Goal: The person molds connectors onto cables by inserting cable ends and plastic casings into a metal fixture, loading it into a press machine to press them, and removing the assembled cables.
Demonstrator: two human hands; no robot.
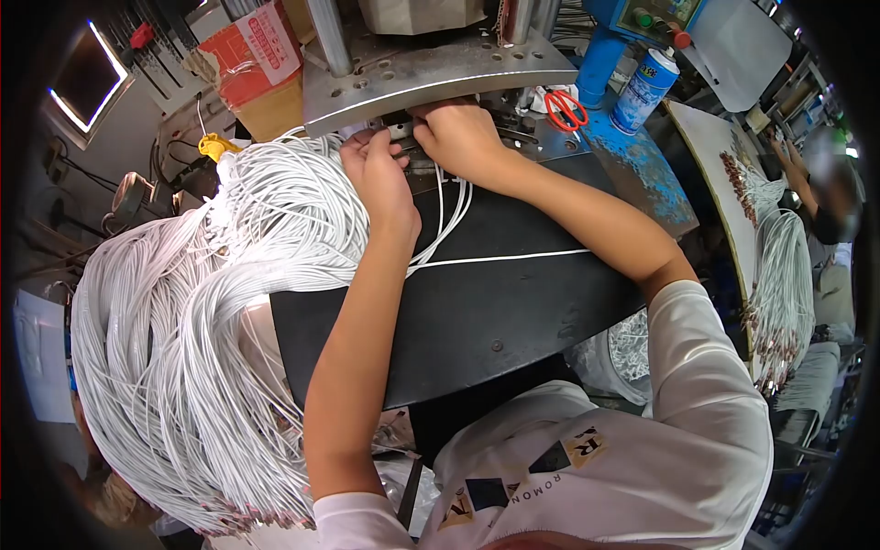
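My left hand (378, 179) is raised to the front edge of a metal press plate (440, 87), its fingers curled together. What it pinches, if anything, is too small to make out. Beside it, my right hand (463, 142) is closed, with its fingertips hidden under the plate. Several white cables (456, 206) loop down from the gap just below my right hand onto a black work surface (495, 312). Between the hands a small metal fixture (400, 131) shows in part. Left of my left hand lies a large heap of white cables (284, 202).
Red-handled scissors (566, 109) and a blue spray can (644, 92) are at the back right. A red cardboard box (247, 60) stands back left. More cable bundles (782, 275) hang over a side table at right, where another person (825, 183) works. Below is a bag of white scraps (628, 348).
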